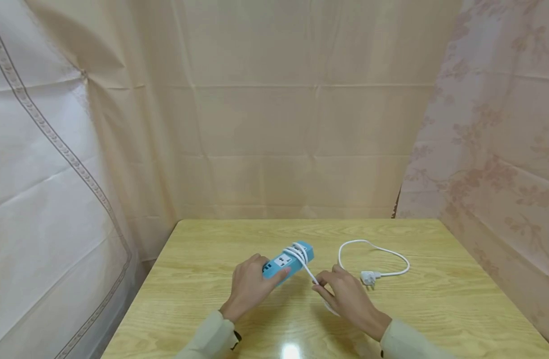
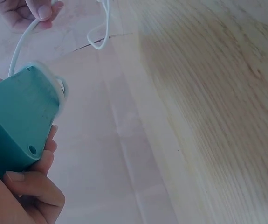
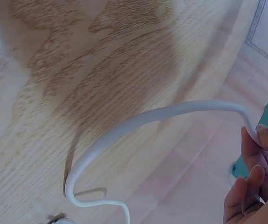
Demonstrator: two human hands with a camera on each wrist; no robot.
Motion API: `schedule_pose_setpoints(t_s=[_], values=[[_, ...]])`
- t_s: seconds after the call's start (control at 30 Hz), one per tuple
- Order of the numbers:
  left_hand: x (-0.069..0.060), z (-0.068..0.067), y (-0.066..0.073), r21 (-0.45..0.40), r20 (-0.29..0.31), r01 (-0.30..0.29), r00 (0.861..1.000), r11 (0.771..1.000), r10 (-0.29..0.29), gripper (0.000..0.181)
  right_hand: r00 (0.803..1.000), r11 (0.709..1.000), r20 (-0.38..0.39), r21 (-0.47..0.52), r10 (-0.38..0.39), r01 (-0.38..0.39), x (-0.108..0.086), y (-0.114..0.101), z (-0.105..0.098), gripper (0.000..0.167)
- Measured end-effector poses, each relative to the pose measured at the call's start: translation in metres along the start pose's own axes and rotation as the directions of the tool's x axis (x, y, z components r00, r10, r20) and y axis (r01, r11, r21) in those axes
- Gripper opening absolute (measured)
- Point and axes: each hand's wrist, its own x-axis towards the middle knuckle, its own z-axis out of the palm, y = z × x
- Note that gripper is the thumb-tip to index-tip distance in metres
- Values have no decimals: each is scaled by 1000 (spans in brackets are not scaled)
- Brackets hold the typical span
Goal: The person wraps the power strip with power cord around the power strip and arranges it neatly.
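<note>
A blue power strip (image 1: 276, 269) with white sockets is gripped at its near end by my left hand (image 1: 249, 284), held above the table. White cable (image 1: 297, 253) is wound around its far end. From there the cable runs to my right hand (image 1: 348, 299), which pinches it between thumb and fingers. In the left wrist view the strip's underside (image 2: 24, 109) faces the camera, with left-hand fingers (image 2: 40, 189) around it. The right wrist view shows the cable (image 3: 161, 112) arching away from the pinching fingers (image 3: 252, 149). Its white plug (image 1: 370, 277) lies on the table right of my right hand.
The wooden table (image 1: 202, 259) spreads under both hands. A loop of the cable (image 1: 393, 253) lies on its right half, joined to the plug. A beige curtain (image 1: 292, 124) hangs behind, a white cloth (image 1: 45, 199) at the left, and a floral curtain (image 1: 503, 174) at the right.
</note>
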Motion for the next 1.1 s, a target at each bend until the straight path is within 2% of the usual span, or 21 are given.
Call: schedule_pose_setpoints(t_s=[0.2,0.37,0.5,0.7,0.9,1.1], values=[[-1,-1,3,-39,-15,-6,1000,999,5,54,1000,999,19,24,22,-23,1,-2,0,15],[-4,0,6,-87,-2,3,1000,996,-3,54,999,998,35,54,37,-39,0,-5,1,15],[-5,-1,8,-154,12,16,1000,988,-14,53,999,998,45,65,18,-21,-2,-5,4,9],[-5,0,9,-278,46,20,999,960,-7,50,1000,996,3,88,-30,30,-3,-4,9,8],[-7,-1,13,-375,101,43,995,926,-5,47,1000,991,29,133,7,-11,-2,-3,10,1],[-10,-4,20,-426,145,36,989,904,29,43,998,987,64,160,24,-34,-5,-3,12,3]])
